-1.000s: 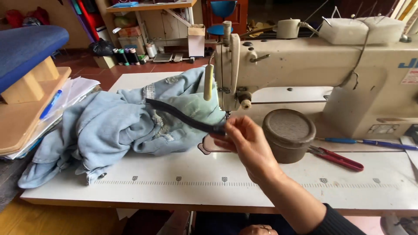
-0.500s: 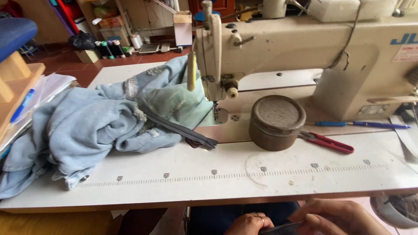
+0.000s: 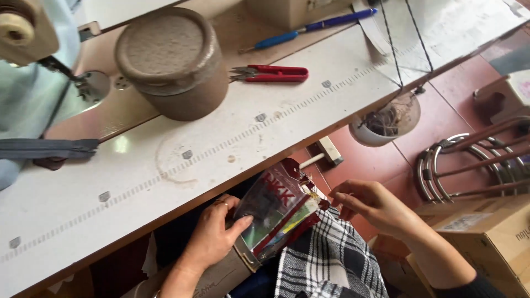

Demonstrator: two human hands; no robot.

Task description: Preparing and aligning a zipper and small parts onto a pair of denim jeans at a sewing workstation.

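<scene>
- Left hand (image 3: 212,234) has its grip clamped on a clear plastic packet with a red printed header (image 3: 276,212), thumb on the front and fingers behind, so the packet is propped upright in the lap below the surface (image 3: 265,138) edge.
- Right hand (image 3: 375,207) sits just beside the packet's upper right corner, fingers curled and pinched together near the torn red top; whether they hold anything small I cannot tell.
- Packet rests against a black-and-white checked cloth (image 3: 331,259) over the person's lap, which gives it a backing while both hands work at it.
- On the surface above, a round brown lidded tin (image 3: 171,63) stands near the sewing machine (image 3: 25,33), with red thread snips (image 3: 273,73) just beside it and a blue pen (image 3: 314,27) further back, all within reach.
- A dark zipper strip (image 3: 47,149) lies flat at the left, next to pale blue fabric (image 3: 27,99) under the needle area.
- A white cup of scraps (image 3: 383,121) hangs below the surface edge.
</scene>
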